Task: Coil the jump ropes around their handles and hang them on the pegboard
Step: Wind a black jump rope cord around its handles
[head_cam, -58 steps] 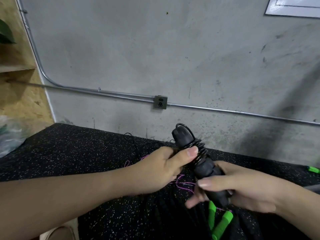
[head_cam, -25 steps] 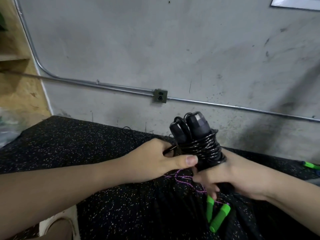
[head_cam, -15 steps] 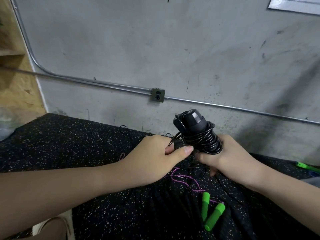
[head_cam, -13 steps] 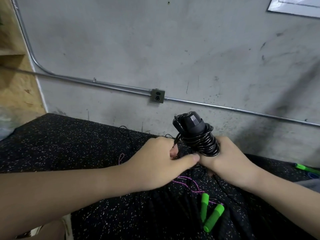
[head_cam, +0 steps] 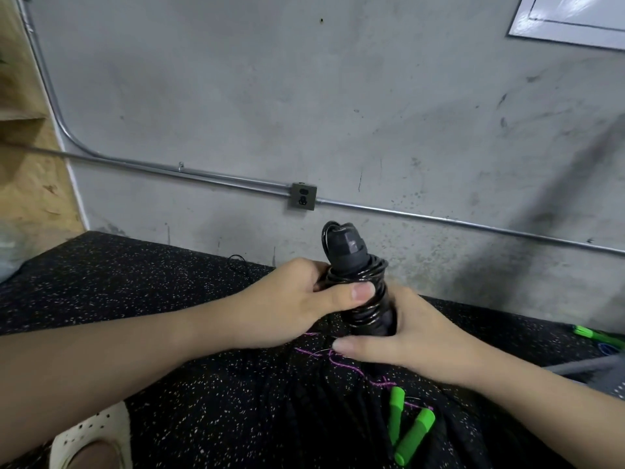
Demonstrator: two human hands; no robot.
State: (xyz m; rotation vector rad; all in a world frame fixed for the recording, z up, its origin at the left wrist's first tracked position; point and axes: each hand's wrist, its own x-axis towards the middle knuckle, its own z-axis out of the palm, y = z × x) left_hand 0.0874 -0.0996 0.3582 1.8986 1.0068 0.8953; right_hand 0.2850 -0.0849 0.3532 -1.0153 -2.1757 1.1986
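A grey concrete wall point(head_cam: 338, 96) with a conduit pipe point(head_cam: 439, 220) fills the upper frame above the speckled black mat point(head_cam: 169, 299). At centre I see my left hand point(head_cam: 287, 309) and right hand point(head_cam: 406, 336) both gripping the black jump rope point(head_cam: 355, 275), coiled round its upright handles. The green handles point(head_cam: 409, 431) lie on the mat, lower right.

Looks like a gym storage or utility room, maybe a garage gym. I'm facing a bare concrete wall point(head_cam: 338, 96) with exposed metal conduit point(head_cam: 203, 174) feeding a surface-mounted outlet box point(head_cam: 304, 196). Black speckled rubber flooring point(head_cam: 152, 282) like gym matting. Raw OSB panel point(head_cam: 23, 184) at left. Green-handled jump rope point(head_cam: 411, 431) lies on the floor. Whiteboard corner point(head_cam: 575, 18) upper right, probably.
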